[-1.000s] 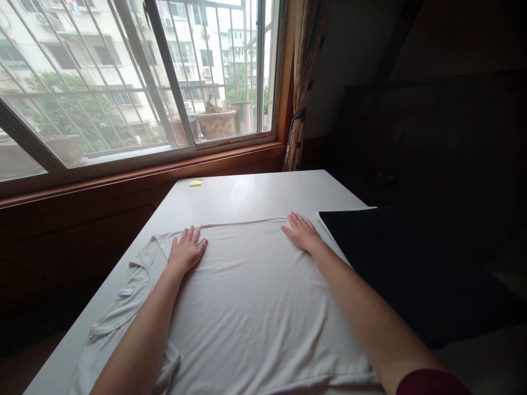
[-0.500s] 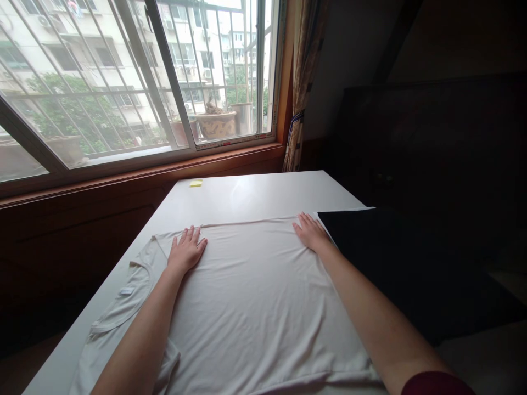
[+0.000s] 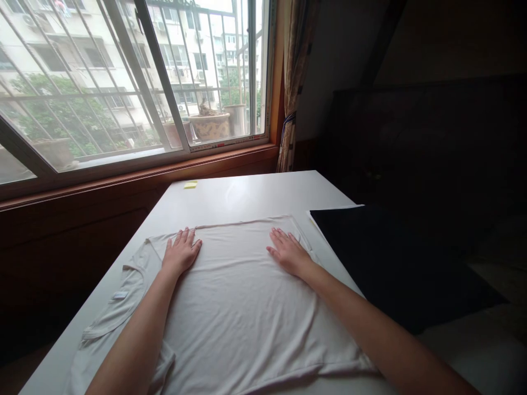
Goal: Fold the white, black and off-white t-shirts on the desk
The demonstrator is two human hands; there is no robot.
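Observation:
A white T-shirt (image 3: 242, 285) lies spread on the white table (image 3: 263, 192), its neckline and small label toward the left and its hem toward the right. Light wrinkles run across the body of the shirt. My left hand (image 3: 181, 253) rests flat with fingers outstretched on the shirt's far left part, near the shoulder and sleeve. My right hand (image 3: 288, 252) lies palm down near the far right corner by the hem, fingers extended. Neither hand grips the cloth. My left forearm covers part of the neckline and near sleeve.
A black flat sheet or cloth (image 3: 395, 263) with a white edge lies on the right side of the table. A yellow sticky note (image 3: 190, 185) is at the far left corner. Beyond are a barred window (image 3: 123, 82) and a tied curtain (image 3: 290, 109).
My right hand has slid left and slightly nearer over the shirt, away from the hem edge, uncovering the far right corner. My left hand stays in place on the cloth. The view has shifted slightly.

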